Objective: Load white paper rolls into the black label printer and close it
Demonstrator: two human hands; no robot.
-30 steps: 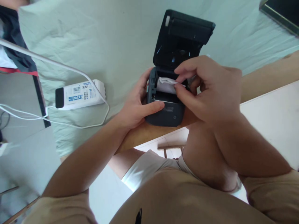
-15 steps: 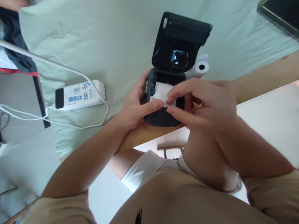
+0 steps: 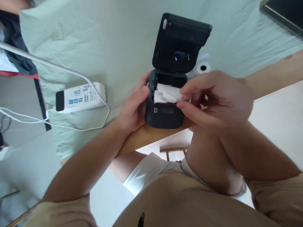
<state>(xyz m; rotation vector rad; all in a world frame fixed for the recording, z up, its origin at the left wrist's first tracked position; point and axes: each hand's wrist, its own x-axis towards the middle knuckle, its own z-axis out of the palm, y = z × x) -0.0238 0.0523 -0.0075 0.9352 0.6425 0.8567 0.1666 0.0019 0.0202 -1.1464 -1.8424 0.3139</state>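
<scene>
A black portable receipt printer (image 3: 165,115) rests at the table's front edge with its lid (image 3: 181,41) swung up and back. Inside its compartment lies a white paper roll (image 3: 167,93), its outer paper crumpled and loose. My left hand (image 3: 136,104) grips the printer's left side, thumb along the upper edge. My right hand (image 3: 213,101) pinches the right end of the roll's paper between thumb and forefinger. Just behind the printer, a second white paper roll (image 3: 204,67) lies on its side, partly covered by the lid and my right hand.
On the left lies a white power bank (image 3: 80,97) with a white cable (image 3: 71,69) looping around it. A pale green cloth (image 3: 118,37) covers the surface, with a wooden edge (image 3: 272,78) along the front. A dark flat object (image 3: 284,15) sits at the far right.
My left thumb has come off the paper and back to the printer's side. The right hand has shifted right, drawing along the paper, and more of the roll and printer front shows.
</scene>
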